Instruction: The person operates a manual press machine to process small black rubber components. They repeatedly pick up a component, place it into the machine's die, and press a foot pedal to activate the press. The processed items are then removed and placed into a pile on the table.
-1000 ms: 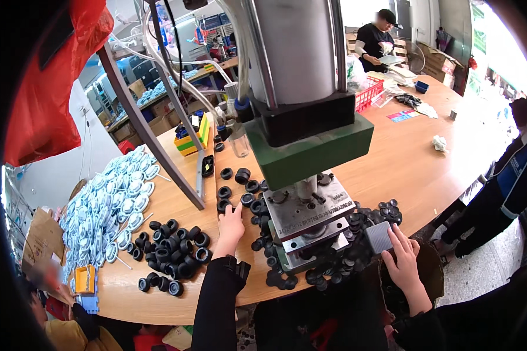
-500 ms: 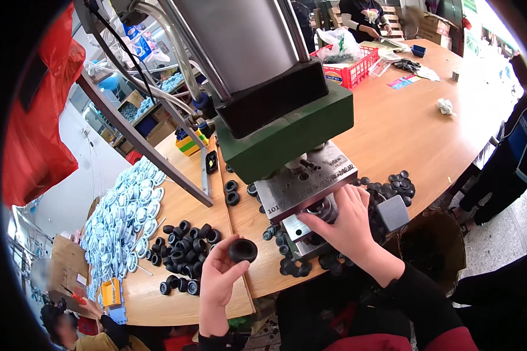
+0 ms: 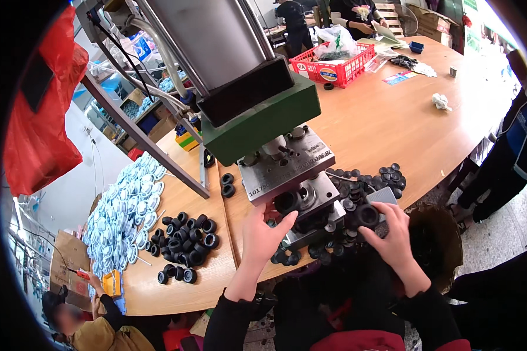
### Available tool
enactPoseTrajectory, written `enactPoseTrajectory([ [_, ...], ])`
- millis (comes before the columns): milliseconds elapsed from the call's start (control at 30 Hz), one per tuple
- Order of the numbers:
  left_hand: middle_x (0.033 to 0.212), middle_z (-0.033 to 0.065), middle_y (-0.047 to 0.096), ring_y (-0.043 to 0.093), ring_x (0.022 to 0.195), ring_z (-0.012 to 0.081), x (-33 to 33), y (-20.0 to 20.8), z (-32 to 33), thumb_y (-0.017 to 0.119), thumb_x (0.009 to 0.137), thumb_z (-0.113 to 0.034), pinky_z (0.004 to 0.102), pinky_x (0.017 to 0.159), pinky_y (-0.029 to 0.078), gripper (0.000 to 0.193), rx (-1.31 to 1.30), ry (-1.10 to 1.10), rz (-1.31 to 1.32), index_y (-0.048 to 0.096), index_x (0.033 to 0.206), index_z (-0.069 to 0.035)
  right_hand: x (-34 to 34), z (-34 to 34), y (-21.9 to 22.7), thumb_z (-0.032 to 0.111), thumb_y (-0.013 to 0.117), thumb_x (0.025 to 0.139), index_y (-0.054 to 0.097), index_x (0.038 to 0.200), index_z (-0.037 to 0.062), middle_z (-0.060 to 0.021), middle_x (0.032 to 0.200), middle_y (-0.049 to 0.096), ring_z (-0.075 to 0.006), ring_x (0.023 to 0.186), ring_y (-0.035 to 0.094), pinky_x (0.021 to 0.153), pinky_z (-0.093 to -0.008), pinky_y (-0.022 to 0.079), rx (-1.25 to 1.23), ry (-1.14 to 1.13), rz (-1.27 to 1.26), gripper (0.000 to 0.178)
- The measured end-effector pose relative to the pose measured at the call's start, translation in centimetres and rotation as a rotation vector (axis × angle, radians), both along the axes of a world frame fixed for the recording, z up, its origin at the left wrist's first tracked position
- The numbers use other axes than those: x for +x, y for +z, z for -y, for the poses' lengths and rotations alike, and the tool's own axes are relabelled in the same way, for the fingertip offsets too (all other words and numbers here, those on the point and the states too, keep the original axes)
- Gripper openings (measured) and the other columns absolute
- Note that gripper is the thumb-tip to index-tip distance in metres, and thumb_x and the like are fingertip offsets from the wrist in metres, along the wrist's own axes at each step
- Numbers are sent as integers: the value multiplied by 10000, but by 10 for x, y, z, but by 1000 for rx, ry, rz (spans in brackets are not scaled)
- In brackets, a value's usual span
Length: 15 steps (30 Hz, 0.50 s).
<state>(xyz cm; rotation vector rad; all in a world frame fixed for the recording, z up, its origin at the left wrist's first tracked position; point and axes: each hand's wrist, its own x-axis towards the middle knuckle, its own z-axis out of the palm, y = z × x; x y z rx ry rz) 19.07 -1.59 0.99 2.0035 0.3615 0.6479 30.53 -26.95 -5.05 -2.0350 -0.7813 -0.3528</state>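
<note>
A small black rubber tyre [image 3: 287,202] is in my left hand [image 3: 262,235], its thumb and fingers closed about the near side. The tyre is at the front left of the steel die [image 3: 314,196] under the press; whether it touches the post there I cannot tell. My right hand [image 3: 396,241] pinches another black tyre [image 3: 367,216] between thumb and fingers, to the right of the die. Above the die hangs a thick steel plate [image 3: 290,167], and over that the press's green block [image 3: 262,120].
Black rubber discs [image 3: 392,178] lie around the die. Leftward are piled tyres [image 3: 187,243] and a heap of light-blue plastic parts [image 3: 123,213]. A red crate [image 3: 348,70] stands at the far side. Co-workers [image 3: 88,319] are at the lower left and far side.
My left hand has brought its tyre rightward and up to the die. My right hand has come out from the die to the right and now holds a tyre.
</note>
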Motion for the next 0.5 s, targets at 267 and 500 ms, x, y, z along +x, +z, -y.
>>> enactPoseTrajectory([
  [267,939,69,669,639,858,159,34,29,13,835,774,-242,320,787,521,416,339,33,-241,635,1058,-13,25,194,-139,260,759,790,597,1173,41,-124,1100,605,-319,1051,565,931,-425,401,-276,-475,-128,470],
  [500,935,80,676,647,808,164,37,25,8,817,799,-307,314,747,530,438,392,35,-240,622,1048,-3,35,167,-152,294,690,886,256,1531,48,-220,1475,402,-404,1335,394,1124,-483,276,-300,-473,17,815],
])
